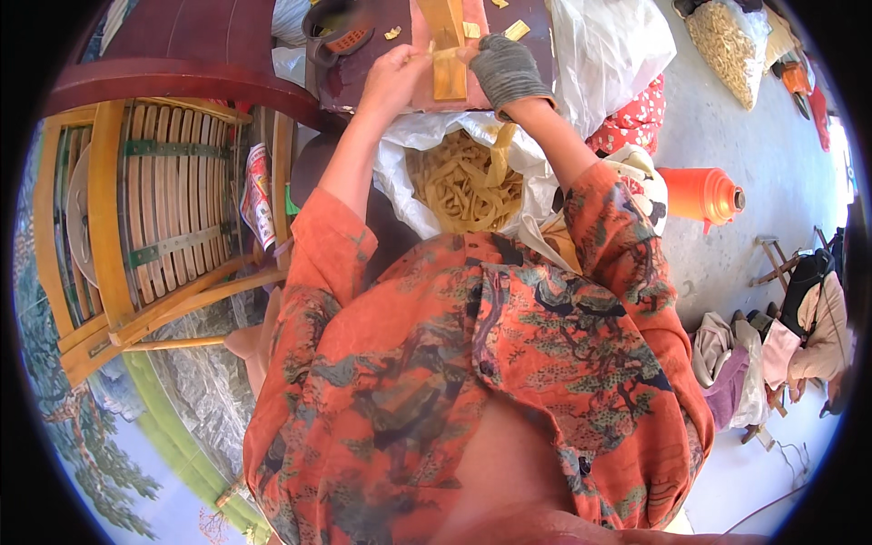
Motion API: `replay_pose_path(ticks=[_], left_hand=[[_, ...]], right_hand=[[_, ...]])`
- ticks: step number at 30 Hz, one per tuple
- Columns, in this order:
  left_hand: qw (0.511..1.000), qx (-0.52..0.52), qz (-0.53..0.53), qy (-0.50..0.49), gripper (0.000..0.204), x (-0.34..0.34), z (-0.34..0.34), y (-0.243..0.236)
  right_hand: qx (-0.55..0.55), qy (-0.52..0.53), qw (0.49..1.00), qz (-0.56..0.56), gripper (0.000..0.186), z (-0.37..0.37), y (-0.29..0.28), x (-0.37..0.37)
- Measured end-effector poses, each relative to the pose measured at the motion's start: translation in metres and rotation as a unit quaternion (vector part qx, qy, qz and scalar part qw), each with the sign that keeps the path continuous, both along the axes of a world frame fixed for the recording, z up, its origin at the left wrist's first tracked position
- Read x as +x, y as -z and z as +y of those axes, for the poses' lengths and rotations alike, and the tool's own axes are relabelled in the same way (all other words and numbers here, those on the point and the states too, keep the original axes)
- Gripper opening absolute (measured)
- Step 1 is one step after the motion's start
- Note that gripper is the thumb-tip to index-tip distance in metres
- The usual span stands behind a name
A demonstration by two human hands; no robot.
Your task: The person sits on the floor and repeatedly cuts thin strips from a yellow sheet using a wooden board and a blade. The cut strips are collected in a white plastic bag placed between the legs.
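My left hand [394, 76], bare, pinches one end of a thin yellowish strip [446, 54]. The strip runs across a narrow wooden block [450, 86] on the dark table. On the block's other side is my right hand [507, 74], in a grey fingerless covering, its fingertips closed at the strip's other end. A longer pale strip [499, 156] hangs below my right wrist into an open white sack [392, 154]. Inside the sack lies a heap of curled yellowish strips [465, 195]. The strips' exact material cannot be made out.
Small yellow scraps [516, 30] and a dark pot [329, 34] sit on the table [381, 56]. A slatted wooden chair [113, 218] stands left. To the right are a white plastic bag [609, 54], an orange flask [698, 195], a filled clear bag [725, 45] and piled clothes [772, 354].
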State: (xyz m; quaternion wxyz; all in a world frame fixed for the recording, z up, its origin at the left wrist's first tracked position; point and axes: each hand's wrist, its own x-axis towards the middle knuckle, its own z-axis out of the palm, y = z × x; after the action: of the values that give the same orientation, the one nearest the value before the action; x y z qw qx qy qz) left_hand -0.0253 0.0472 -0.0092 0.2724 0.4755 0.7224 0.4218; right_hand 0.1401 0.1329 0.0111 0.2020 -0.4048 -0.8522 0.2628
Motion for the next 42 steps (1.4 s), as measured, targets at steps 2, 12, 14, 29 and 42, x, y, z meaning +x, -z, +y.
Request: replay_pose_path(ticks=[2,12,14,29,42], left_hand=[[0.994,-0.050,0.094,-0.009,0.023,0.006,0.004,0.002],[0.994,-0.017,0.072,0.082,0.032,0.037,-0.073,0.002],[0.908,-0.157,-0.376,0.101,0.041,0.062,-0.088,-0.010],[0.713,-0.068,-0.691,-0.099,0.011,0.079,-0.095,-0.017],[0.986,0.157,0.039,-0.037,0.020,0.069,-0.105,-0.045]], right_hand=[[0.188,-0.110,0.950,-0.224,0.023,0.017,0.055,-0.003],[0.062,-0.029,0.998,-0.001,0.027,-0.046,0.003,0.028],[0.208,-0.171,0.963,-0.024,0.025,-0.063,-0.004,0.028],[-0.273,-0.064,0.928,0.245,0.025,-0.104,-0.032,0.030],[-0.534,-0.096,0.786,0.295,0.035,-0.102,-0.013,0.026]])
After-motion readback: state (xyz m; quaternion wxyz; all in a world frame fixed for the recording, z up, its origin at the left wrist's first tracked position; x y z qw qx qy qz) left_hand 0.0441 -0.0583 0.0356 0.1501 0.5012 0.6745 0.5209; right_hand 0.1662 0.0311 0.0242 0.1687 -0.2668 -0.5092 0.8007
